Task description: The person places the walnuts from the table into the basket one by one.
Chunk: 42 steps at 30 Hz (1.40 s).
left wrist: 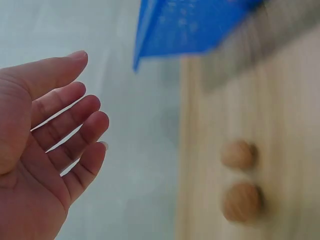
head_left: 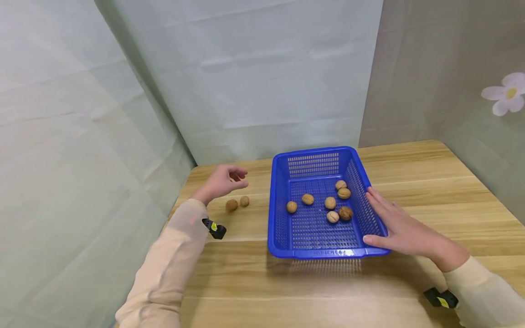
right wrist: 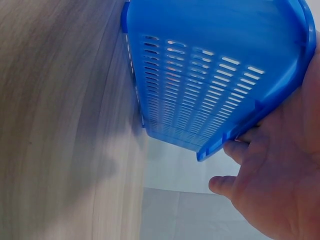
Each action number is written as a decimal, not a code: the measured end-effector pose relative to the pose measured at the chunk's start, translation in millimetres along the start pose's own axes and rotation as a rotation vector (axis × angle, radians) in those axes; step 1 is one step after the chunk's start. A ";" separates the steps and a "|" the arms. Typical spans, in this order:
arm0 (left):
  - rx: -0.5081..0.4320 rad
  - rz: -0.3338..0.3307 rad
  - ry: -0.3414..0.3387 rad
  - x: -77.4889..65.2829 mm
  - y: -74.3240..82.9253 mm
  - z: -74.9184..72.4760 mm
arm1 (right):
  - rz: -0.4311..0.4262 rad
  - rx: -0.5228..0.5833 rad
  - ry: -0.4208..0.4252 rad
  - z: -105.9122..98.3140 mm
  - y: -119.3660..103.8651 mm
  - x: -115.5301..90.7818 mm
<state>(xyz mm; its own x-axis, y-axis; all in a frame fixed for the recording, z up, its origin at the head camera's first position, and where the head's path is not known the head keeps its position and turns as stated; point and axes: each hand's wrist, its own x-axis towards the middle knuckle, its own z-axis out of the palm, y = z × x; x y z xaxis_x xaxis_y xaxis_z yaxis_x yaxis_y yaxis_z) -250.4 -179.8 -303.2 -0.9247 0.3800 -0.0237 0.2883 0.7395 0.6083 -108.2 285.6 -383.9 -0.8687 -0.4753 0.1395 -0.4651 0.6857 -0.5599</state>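
My left hand hovers over the table's left side, fingers loosely bent and nothing between them. Two brown walnuts, a larger walnut and a smaller walnut, lie on the tabletop just below it. The left wrist view shows the bare palm and fingers apart from both nuts. A blue plastic basket with slotted walls stands to the right. Inside it are several walnuts, mostly toward its right half. My right hand rests on the basket's right rim, thumb near the front corner, fingers extended along the edge.
The wood-grain table carries the basket and loose nuts. Pale cloth hangs behind the table and along its left side. More cloth with a printed white flower hangs at the right. Each wrist wears a small black camera.
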 end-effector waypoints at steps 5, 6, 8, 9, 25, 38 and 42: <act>-0.052 -0.117 0.043 -12.6 -42.0 0.6 | 0.004 -0.009 -0.010 -0.3 3.2 0.1; -0.056 -0.139 0.050 -15.1 -49.7 1.8 | 0.005 -0.008 -0.011 -0.1 3.7 0.1; -0.057 -0.175 0.066 -19.3 -64.7 5.3 | 0.006 -0.004 -0.013 0.4 4.5 -0.1; -0.061 -0.181 0.074 -20.7 -72.1 7.7 | 0.006 -0.002 -0.014 0.7 4.9 -0.2; -0.076 -0.271 0.135 -31.5 -124.1 45.8 | -0.005 -0.007 -0.005 3.5 8.2 -0.1; -0.034 -0.213 0.175 -31.1 -126.2 58.9 | -0.002 -0.005 -0.004 4.5 9.2 -0.7; -0.024 -0.209 0.190 -31.3 -128.6 61.9 | -0.001 -0.004 -0.005 4.5 8.7 -0.3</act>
<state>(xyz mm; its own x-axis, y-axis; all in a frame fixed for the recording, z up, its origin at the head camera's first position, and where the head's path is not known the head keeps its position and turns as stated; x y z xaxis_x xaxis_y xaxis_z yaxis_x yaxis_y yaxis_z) -243.2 -252.4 -429.7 -0.9942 0.1076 -0.0028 0.0822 0.7764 0.6248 -111.2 289.3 -392.5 -0.8675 -0.4787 0.1354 -0.4662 0.6875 -0.5568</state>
